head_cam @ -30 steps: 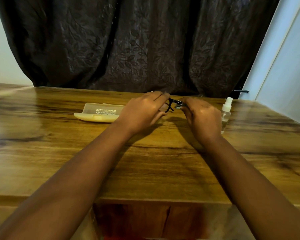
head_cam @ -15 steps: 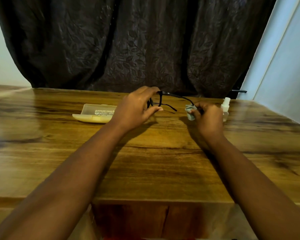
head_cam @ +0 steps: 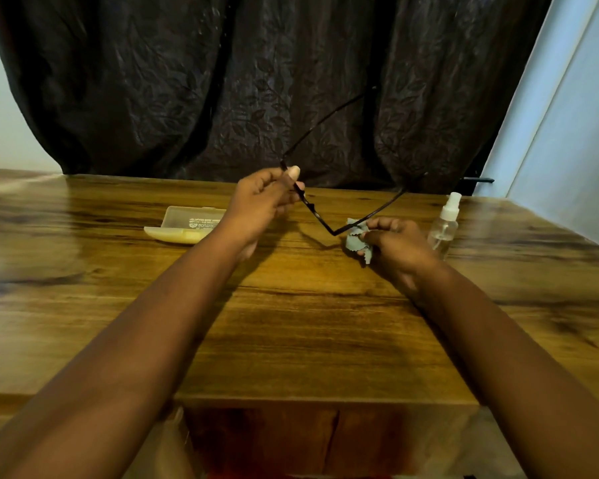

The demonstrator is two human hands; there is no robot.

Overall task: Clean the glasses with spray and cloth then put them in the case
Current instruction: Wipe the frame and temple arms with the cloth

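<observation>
Fingers of the left hand (head_cam: pixel 260 198) curl round one end of the glasses (head_cam: pixel 317 216), thumb on top, holding the dark frame up above the wooden table (head_cam: pixel 291 340) with both thin arms splayed open toward the curtain. The right hand (head_cam: pixel 393 242) pinches a crumpled grey cloth (head_cam: pixel 355 240) against the frame's other end. These glasses look light, thin and easily bent — best held by the rim near a hinge, never by the arm tips or lens faces. Soft and limp, the cloth needs bunching to press. An open pale case (head_cam: pixel 184 228) lies left of the hands; the clear spray bottle (head_cam: pixel 445 224) stands just right of the right hand — upright.
</observation>
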